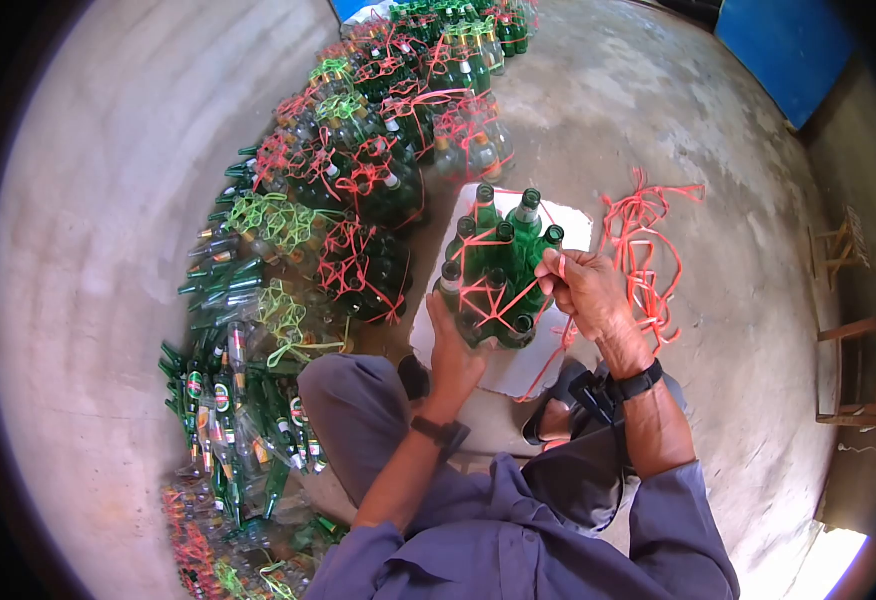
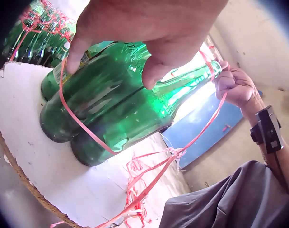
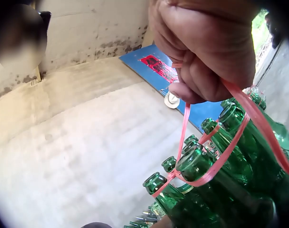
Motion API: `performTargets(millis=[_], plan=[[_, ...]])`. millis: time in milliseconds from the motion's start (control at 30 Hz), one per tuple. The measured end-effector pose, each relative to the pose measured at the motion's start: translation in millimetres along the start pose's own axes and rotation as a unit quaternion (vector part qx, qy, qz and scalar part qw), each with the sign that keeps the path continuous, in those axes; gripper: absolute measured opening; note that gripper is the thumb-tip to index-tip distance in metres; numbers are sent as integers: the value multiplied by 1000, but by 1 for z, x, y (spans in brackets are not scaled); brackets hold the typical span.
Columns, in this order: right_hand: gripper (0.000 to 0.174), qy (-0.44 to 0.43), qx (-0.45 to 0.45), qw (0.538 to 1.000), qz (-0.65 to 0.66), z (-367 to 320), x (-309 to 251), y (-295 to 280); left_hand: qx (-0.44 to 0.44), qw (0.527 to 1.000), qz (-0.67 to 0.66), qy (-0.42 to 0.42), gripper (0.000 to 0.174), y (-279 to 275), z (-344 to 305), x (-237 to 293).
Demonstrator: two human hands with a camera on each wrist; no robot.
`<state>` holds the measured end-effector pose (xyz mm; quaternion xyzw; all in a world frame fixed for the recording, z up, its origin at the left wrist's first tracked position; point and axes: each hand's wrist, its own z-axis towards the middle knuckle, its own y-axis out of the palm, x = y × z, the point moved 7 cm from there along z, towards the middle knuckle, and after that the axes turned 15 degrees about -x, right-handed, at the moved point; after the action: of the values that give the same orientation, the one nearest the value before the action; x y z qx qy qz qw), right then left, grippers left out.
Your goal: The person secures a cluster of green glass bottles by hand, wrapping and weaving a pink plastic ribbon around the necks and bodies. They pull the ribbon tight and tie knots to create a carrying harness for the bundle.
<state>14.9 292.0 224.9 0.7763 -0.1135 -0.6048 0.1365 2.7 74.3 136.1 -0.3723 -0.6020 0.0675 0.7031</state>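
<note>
Several green glass bottles (image 1: 505, 235) stand bunched upright on a white slab (image 1: 530, 374), with a pink plastic strap (image 3: 185, 126) woven around their necks and another band of it around their bodies. My left hand (image 1: 455, 352) holds the near left side of the bunch; its thumb and fingers spread over the glass (image 2: 102, 104). Beside the neck of the rightmost bottle, my right hand (image 1: 588, 288) grips the strap with curled fingers and draws it taut. From that hand (image 2: 237, 87) a strand runs down to a knotted spot below the bottles in the left wrist view.
Loose pink straps (image 1: 640, 203) lie on the floor right of the slab. Along the left wall are many bottles, some tied in bundles (image 1: 363, 270) with pink or green strap, others lying loose (image 1: 223, 400). A wooden stool (image 1: 851, 370) stands at far right.
</note>
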Motion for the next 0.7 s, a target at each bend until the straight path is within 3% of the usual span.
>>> performTargets(millis=[533,700], plan=[[29,25,12,998,56,-20,17,-17,-34,997,-26,-65,120,2,1,2],[27,97,-6,973,209,-25,78,-35,-41,994,-44,-91,121,3,1,-1]])
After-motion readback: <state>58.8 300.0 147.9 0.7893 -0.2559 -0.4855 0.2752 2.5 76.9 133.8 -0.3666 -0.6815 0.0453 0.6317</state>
